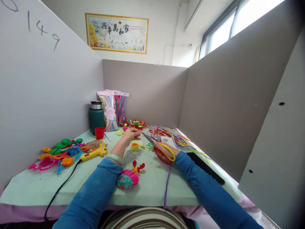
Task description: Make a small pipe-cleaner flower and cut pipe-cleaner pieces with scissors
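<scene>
My right hand grips a pair of scissors with red and yellow handles, the blades pointing away to the left. Close to the blade tips, my left hand has its fingers pinched together; whatever is between them is too small to make out. Beneath my hands lies a small yellow and orange pipe-cleaner piece, with a yellow pipe cleaner nearby. A purple pipe cleaner runs from below the scissors to the table's front edge. Beside my left forearm rests a pink and teal fuzzy ball with a small red-tipped piece.
At left are a yellow glue gun with a black cord and a pile of coloured pipe-cleaner shapes. A red cup, green flask and bagged pipe cleaners stand behind. Loose pipe cleaners and a black slab lie right.
</scene>
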The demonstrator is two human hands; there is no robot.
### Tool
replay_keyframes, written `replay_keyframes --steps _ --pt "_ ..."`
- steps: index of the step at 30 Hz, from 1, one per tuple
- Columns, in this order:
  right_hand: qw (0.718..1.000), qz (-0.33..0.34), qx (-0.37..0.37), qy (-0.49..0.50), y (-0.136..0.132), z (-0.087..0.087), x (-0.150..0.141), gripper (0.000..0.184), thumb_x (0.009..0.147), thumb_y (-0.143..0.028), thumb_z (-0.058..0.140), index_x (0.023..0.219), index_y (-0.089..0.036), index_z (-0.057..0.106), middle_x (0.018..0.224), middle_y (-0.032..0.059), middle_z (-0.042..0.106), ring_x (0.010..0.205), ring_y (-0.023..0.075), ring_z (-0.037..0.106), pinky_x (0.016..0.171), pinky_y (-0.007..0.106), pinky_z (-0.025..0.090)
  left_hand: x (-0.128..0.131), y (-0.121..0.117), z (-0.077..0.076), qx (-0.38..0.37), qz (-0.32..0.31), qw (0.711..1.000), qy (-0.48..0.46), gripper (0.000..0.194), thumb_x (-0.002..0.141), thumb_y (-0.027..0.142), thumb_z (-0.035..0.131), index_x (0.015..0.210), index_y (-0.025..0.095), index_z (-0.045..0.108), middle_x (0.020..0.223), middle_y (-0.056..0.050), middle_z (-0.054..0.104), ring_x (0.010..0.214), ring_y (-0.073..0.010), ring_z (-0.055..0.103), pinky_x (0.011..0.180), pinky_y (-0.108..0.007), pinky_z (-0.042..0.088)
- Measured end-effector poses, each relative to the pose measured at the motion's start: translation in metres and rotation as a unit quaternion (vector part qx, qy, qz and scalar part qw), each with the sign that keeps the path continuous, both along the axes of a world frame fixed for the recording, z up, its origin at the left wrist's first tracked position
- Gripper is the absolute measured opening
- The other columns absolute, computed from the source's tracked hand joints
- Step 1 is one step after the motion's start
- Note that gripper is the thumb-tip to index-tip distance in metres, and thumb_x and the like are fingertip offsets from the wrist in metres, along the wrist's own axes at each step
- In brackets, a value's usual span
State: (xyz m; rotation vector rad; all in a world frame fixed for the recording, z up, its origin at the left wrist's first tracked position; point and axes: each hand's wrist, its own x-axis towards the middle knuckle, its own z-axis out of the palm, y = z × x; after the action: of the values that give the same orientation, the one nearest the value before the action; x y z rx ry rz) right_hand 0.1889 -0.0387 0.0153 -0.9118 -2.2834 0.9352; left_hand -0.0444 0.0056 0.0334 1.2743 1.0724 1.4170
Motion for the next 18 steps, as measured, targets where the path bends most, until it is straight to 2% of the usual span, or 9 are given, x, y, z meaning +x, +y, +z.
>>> replay_keyframes --steps 5,9,12,18 --pt "1.000 -0.007 0.002 -0.009 0.0008 -0.0010 -0.0004 0.067 0.091 -0.066 0.017 0.085 -0.015 0.060 0.036 -0.0056 0.043 0.033 0.0085 0.040 0.043 0.020 0.036 0.0012 -0.0025 0.0006 -0.004 -0.004 1.000 0.002 0.030 0.053 0.021 0.083 0.067 0.011 0.059 0.056 0.001 0.059 0.044 -0.0077 0.054 0.063 -0.031 0.056" --pt "1.000 -0.009 0.002 -0.006 -0.0009 0.0002 -0.0009 0.067 0.090 -0.067 0.017 0.084 -0.016 0.060 0.036 -0.0054 0.043 0.033 0.0095 0.039 0.044 0.023 0.036 0.0015 -0.0038 0.0011 0.002 -0.021 1.000 0.018 0.031 0.059 0.032 0.080 0.069 0.011 0.061 0.060 -0.002 0.061 0.046 -0.0082 0.055 0.061 -0.030 0.056" --pt "1.000 -0.017 -0.001 -0.006 -0.0029 0.0013 -0.0011 0.068 0.089 -0.069 0.018 0.084 -0.016 0.061 0.037 -0.0050 0.043 0.033 0.0103 0.039 0.044 0.025 0.037 0.0017 -0.0045 0.0020 0.003 -0.010 1.000 0.027 0.032 0.063 0.038 0.078 0.068 0.010 0.062 0.064 -0.003 0.063 0.046 -0.0077 0.054 0.059 -0.029 0.055" --pt "1.000 -0.024 -0.002 -0.006 -0.0020 0.0000 -0.0010 0.069 0.088 -0.070 0.018 0.084 -0.016 0.060 0.036 -0.0050 0.042 0.033 0.0098 0.039 0.043 0.024 0.035 0.0011 -0.0044 0.0022 -0.007 0.008 1.000 0.015 0.032 0.059 0.032 0.081 0.069 0.011 0.060 0.064 -0.004 0.065 0.046 -0.0081 0.056 0.060 -0.028 0.055"
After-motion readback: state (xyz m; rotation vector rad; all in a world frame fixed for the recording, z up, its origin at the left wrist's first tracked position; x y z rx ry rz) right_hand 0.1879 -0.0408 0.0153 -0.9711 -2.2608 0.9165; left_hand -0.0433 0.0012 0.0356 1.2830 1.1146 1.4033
